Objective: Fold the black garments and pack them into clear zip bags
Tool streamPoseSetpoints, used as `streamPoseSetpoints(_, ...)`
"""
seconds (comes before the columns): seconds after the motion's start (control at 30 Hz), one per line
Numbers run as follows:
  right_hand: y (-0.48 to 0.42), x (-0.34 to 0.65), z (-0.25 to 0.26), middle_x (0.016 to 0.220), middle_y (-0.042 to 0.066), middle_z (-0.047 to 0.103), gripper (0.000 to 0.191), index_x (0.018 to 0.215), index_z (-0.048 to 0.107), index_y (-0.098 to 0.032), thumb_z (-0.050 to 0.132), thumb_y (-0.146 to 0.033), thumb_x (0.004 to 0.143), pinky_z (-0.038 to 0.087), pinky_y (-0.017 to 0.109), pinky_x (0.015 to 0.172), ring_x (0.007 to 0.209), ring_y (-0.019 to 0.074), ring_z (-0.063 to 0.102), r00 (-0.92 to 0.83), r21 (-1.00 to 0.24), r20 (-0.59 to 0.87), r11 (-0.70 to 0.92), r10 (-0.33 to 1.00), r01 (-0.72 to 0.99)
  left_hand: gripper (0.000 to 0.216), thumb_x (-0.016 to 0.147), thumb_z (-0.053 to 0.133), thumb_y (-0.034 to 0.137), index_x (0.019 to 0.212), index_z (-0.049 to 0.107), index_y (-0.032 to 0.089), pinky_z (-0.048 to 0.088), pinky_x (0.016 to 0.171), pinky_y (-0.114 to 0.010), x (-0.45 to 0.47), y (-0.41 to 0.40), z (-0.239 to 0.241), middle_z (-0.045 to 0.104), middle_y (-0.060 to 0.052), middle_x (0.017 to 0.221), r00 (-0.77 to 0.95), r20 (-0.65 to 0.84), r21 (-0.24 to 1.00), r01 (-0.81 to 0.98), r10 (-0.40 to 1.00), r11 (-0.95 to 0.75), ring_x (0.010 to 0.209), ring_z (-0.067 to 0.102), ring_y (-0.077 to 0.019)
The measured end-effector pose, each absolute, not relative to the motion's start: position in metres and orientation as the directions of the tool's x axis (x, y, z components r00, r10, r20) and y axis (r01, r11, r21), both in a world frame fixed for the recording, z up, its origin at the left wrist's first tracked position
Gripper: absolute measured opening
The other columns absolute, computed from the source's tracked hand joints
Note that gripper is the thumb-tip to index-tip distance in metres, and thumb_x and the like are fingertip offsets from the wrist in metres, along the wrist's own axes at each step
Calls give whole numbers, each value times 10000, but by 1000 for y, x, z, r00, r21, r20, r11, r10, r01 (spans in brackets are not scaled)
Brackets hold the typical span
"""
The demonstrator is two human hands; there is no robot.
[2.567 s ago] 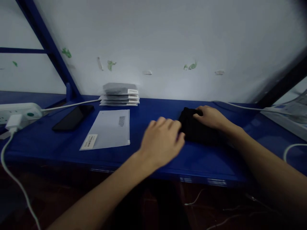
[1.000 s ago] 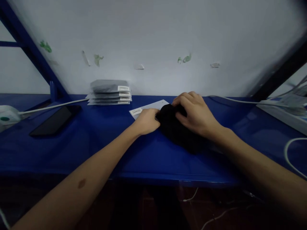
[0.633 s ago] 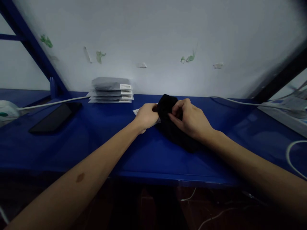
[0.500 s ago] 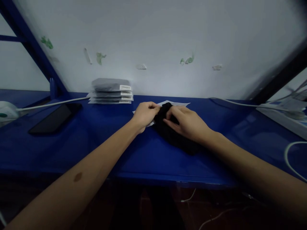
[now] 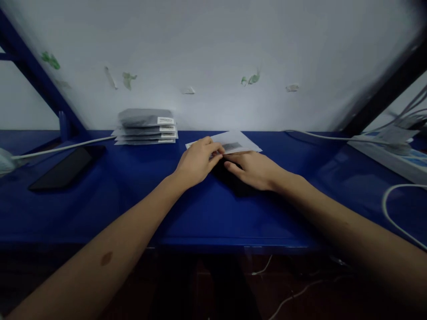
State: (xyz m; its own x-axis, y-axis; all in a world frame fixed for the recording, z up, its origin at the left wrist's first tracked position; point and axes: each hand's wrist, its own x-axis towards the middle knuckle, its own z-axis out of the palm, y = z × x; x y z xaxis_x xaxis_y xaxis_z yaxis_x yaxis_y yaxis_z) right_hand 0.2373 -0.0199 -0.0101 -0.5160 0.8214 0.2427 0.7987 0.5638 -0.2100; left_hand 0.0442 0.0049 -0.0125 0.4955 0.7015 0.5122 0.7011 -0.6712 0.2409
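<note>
My left hand (image 5: 196, 161) pinches the near edge of a clear plastic bag (image 5: 236, 143) with a white label, lying on the blue shelf (image 5: 133, 195). My right hand (image 5: 255, 170) lies flat beside it with fingers stretched out, pressing on a folded black cloth (image 5: 233, 184) at the bag's mouth. Most of the cloth is hidden under my hands; only a dark patch shows below them.
A stack of several packed grey bags (image 5: 146, 126) sits at the back left by the white wall. A black phone (image 5: 66, 168) lies at the left, with a white cable (image 5: 63, 146) behind it. More white cables (image 5: 396, 209) and a power strip (image 5: 396, 158) are at the right.
The black cloth, earlier bunched up between my hands, is now mostly out of sight under them. The bag's far end now shows, and my right hand has flattened.
</note>
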Motion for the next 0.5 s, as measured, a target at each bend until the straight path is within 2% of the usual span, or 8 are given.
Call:
streamPoseSetpoints(0.1, -14, 241, -14, 1278, 128, 683, 422, 1212, 666, -196, 347, -369, 996, 482, 446, 973, 1161, 299, 630, -453, -236, 241, 504, 858, 831, 195, 934, 536, 117, 1062, 656, 202, 492, 817, -322, 41, 5, -14, 627, -51, 1029, 474, 430, 221, 770, 768, -599, 892, 620, -181)
streamPoseSetpoints(0.2, -9, 245, -17, 1275, 160, 678, 440, 1201, 663, -170, 330, -378, 1003, 479, 456, 969, 1146, 310, 637, -382, -238, 235, 434, 894, 869, 168, 920, 536, 110, 1038, 630, 183, 494, 808, -338, 42, 2, -12, 641, -62, 1019, 438, 388, 174, 829, 811, -531, 921, 619, -206)
streamPoseSetpoints(0.33, -9, 247, -18, 1251, 195, 683, 464, 1239, 637, -128, 317, -376, 1012, 479, 440, 937, 1116, 313, 646, -290, -219, 280, 355, 915, 909, 118, 930, 537, 156, 983, 635, 192, 479, 737, -318, 47, -7, -7, 654, -46, 976, 444, 422, 132, 832, 791, -538, 881, 618, -198)
streamPoseSetpoints(0.4, -11, 246, -16, 1182, 177, 711, 429, 1148, 674, -139, 330, -356, 1011, 481, 415, 908, 1060, 292, 661, -293, -200, 347, 375, 891, 905, 105, 927, 552, 174, 981, 639, 199, 473, 730, -304, 48, -8, -6, 652, -31, 951, 460, 462, 131, 811, 759, -571, 855, 615, -180)
streamPoseSetpoints(0.5, -15, 242, -12, 1028, 116, 744, 374, 942, 707, -178, 363, -312, 1002, 476, 371, 867, 948, 241, 674, -407, -178, 407, 508, 818, 843, 100, 929, 568, 195, 990, 648, 201, 469, 731, -290, 48, -7, -8, 651, -18, 934, 484, 500, 165, 761, 718, -628, 818, 615, -157)
